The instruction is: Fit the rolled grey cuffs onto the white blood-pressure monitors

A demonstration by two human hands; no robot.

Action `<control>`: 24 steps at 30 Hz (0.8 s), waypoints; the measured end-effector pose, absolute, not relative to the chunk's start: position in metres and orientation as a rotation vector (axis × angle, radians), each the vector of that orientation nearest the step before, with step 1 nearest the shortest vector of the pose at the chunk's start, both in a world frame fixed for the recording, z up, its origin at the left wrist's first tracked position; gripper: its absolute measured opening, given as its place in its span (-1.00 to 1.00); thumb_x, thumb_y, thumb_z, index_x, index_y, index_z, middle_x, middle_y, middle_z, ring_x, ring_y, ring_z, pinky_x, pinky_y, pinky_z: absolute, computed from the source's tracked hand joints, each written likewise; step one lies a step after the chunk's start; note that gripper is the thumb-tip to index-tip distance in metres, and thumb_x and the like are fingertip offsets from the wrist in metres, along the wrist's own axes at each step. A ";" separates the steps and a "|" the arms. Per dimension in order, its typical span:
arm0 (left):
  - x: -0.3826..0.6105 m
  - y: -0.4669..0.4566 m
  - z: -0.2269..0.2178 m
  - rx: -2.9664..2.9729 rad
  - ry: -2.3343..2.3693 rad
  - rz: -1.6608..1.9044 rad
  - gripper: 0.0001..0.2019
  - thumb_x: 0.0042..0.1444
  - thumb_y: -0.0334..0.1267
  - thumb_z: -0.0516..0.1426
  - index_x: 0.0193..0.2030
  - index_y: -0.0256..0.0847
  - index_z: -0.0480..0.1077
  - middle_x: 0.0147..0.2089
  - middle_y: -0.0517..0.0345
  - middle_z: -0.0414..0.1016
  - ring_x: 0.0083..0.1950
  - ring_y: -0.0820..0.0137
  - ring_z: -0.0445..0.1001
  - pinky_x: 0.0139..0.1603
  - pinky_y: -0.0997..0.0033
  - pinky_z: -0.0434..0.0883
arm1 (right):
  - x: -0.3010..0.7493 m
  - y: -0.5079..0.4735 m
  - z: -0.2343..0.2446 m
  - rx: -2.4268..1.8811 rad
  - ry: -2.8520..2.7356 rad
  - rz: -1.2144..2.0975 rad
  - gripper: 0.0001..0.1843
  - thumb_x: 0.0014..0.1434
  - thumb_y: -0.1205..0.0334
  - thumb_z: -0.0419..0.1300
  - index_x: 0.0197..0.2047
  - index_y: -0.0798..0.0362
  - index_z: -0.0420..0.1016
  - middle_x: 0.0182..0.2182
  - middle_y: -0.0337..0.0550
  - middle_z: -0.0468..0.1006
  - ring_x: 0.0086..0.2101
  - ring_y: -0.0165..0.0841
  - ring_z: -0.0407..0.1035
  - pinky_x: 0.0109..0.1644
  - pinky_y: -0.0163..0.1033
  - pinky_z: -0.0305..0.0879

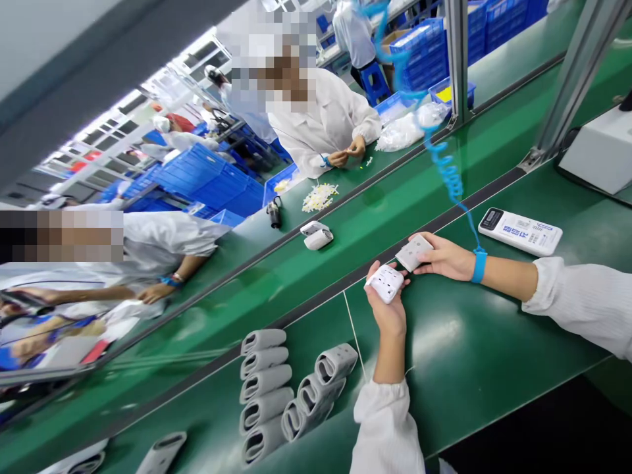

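Note:
My left hand comes up from the bottom in a white sleeve and is closed round a white socket block with several slots on its face. My right hand reaches in from the right, a blue wrist strap round the wrist, and pinches a small grey-white cover plate just beside the block. Both pieces hover over the green mat at the belt's edge.
A white handheld device lies on the mat to the right. Several grey sleeve-like housings are lined up at the lower left. Two white parts sit on the green conveyor. Across it, people in white coats work beside blue crates.

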State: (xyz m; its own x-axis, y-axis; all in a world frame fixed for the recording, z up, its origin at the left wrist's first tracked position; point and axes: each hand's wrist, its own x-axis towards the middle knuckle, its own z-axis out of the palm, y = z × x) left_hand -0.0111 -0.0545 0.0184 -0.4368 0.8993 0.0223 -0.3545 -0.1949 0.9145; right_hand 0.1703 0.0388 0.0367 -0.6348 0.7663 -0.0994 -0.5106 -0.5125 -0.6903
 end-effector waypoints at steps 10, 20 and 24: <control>-0.011 -0.057 0.025 0.744 1.169 1.742 -0.13 0.39 0.51 0.08 0.49 -0.19 0.46 0.09 -0.22 0.76 -0.06 0.12 0.76 0.01 0.15 0.65 | 0.172 0.034 0.037 -0.536 -0.994 2.183 -0.30 0.26 0.05 0.62 0.34 -0.13 0.45 0.03 -0.10 0.59 0.01 -0.10 0.64 -0.09 -0.01 0.77; -0.009 -0.057 0.020 0.824 1.194 1.768 -0.14 0.37 0.46 0.15 0.52 -0.18 0.46 0.12 -0.16 0.75 0.06 0.10 0.73 0.16 0.12 0.60 | 0.175 0.038 0.030 -0.487 -1.100 2.261 -0.27 0.18 0.17 0.65 0.31 -0.02 0.46 0.21 0.05 0.62 0.03 -0.16 0.60 -0.13 -0.19 0.65; -0.006 -0.058 0.021 0.841 1.212 1.764 -0.13 0.36 0.47 0.15 0.53 -0.15 0.47 0.21 -0.15 0.73 0.22 0.04 0.69 0.28 0.13 0.56 | 0.173 0.038 0.027 -0.510 -1.211 2.201 -0.34 0.11 0.12 0.69 0.20 0.06 0.58 0.12 0.02 0.70 0.03 -0.22 0.60 -0.03 -0.24 0.61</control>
